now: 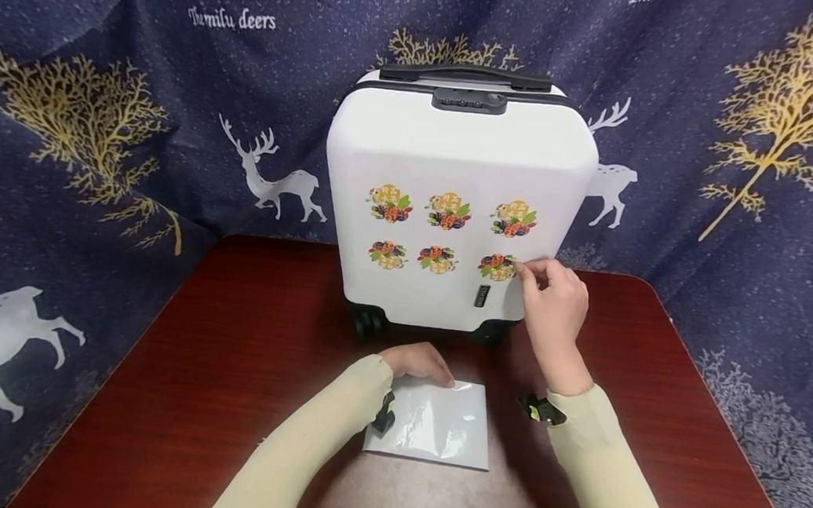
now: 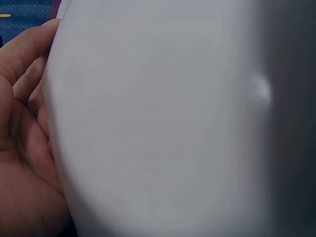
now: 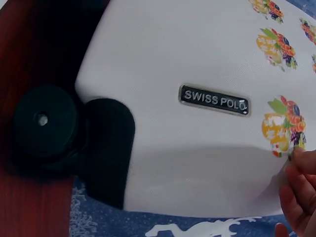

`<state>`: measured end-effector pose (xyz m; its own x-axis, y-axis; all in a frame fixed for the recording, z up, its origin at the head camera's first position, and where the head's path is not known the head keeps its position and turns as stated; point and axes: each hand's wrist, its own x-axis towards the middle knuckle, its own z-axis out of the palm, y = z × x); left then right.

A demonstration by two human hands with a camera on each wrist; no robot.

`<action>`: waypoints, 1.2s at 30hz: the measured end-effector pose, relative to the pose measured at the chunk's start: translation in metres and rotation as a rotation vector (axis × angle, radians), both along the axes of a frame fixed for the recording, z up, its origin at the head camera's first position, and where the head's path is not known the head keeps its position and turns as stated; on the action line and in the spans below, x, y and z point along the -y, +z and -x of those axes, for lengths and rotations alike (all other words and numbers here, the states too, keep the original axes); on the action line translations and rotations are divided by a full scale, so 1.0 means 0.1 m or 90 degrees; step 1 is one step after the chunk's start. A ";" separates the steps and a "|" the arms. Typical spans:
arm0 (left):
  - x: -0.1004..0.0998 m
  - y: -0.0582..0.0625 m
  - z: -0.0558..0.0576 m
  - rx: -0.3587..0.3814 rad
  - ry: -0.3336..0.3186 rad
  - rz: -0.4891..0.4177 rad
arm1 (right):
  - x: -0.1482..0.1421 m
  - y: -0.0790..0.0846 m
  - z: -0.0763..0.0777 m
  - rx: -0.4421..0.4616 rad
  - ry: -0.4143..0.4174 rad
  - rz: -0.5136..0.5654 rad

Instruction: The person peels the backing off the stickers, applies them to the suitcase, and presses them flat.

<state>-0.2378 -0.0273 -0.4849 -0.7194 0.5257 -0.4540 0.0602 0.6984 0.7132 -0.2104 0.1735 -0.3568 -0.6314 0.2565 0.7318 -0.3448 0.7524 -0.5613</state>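
A white hard-shell suitcase (image 1: 456, 147) stands upright on the table, with fruit stickers in two rows on its front. My right hand (image 1: 557, 308) pinches the right edge of the lower right fruit sticker (image 1: 495, 266) between thumb and fingertips. That sticker lies against the shell beside the "SWISS POLO" badge (image 3: 215, 99) in the right wrist view. Low in front of the suitcase, my left hand (image 1: 419, 361) grips the upper edge of a glossy white sheet (image 1: 440, 425). This sheet fills most of the left wrist view, with curled fingers (image 2: 29, 64) at its edge.
The dark red table (image 1: 228, 375) extends to both sides of the suitcase. Black wheels (image 3: 47, 123) support the suitcase at its lower corners. Behind it hangs a blue cloth (image 1: 284, 80) printed with deer and trees.
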 end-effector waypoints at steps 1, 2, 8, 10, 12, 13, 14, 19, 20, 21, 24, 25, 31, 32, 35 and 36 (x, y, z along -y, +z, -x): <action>0.00 -0.01 0.00 0.001 0.004 -0.001 | -0.01 -0.01 0.00 0.005 -0.002 0.003; 0.00 -0.02 0.01 0.000 0.007 -0.002 | -0.02 -0.01 0.00 0.009 -0.003 0.005; -0.01 -0.03 -0.01 -0.011 0.018 0.005 | -0.05 -0.06 -0.03 0.047 0.012 0.024; -0.01 -0.03 -0.01 -0.015 0.014 0.005 | -0.07 -0.10 -0.07 0.065 0.023 0.037; 0.00 -0.02 -0.02 -0.019 0.013 0.000 | -0.09 -0.15 -0.11 0.085 0.036 0.044; 0.00 -0.02 -0.02 -0.021 0.012 -0.002 | -0.09 -0.18 -0.13 0.095 0.042 0.043; 0.00 -0.01 -0.03 -0.023 0.012 -0.004 | -0.10 -0.20 -0.16 0.103 0.048 0.040; -0.01 -0.02 -0.03 -0.028 0.009 -0.004 | -0.14 -0.31 -0.27 0.151 0.072 0.018; -0.01 -0.02 -0.03 -0.030 0.009 -0.002 | -0.15 -0.33 -0.30 0.161 0.074 0.015; -0.01 -0.02 -0.03 -0.029 0.009 -0.002 | -0.16 -0.34 -0.32 0.173 0.076 0.013; -0.01 -0.01 -0.03 -0.033 0.009 -0.004 | -0.20 -0.37 -0.37 0.206 0.083 0.007; -0.01 -0.01 -0.04 -0.036 0.008 -0.005 | -0.21 -0.38 -0.38 0.214 0.086 0.006; -0.01 0.01 -0.06 -0.044 0.000 -0.011 | -0.28 -0.43 -0.44 0.274 0.115 0.006; -0.01 0.01 -0.06 -0.044 -0.001 -0.011 | -0.29 -0.44 -0.45 0.288 0.120 0.007; -0.01 0.01 -0.07 -0.042 -0.002 -0.012 | -0.32 -0.49 -0.47 0.332 0.141 0.010; -0.01 0.02 -0.07 -0.042 -0.002 -0.012 | -0.32 -0.51 -0.47 0.348 0.150 0.010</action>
<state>-0.2305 -0.0268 -0.4833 -0.7461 0.5355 -0.3957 0.1092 0.6847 0.7206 -0.1638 0.2058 -0.4082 -0.9566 0.0727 0.2821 -0.1592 0.6805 -0.7152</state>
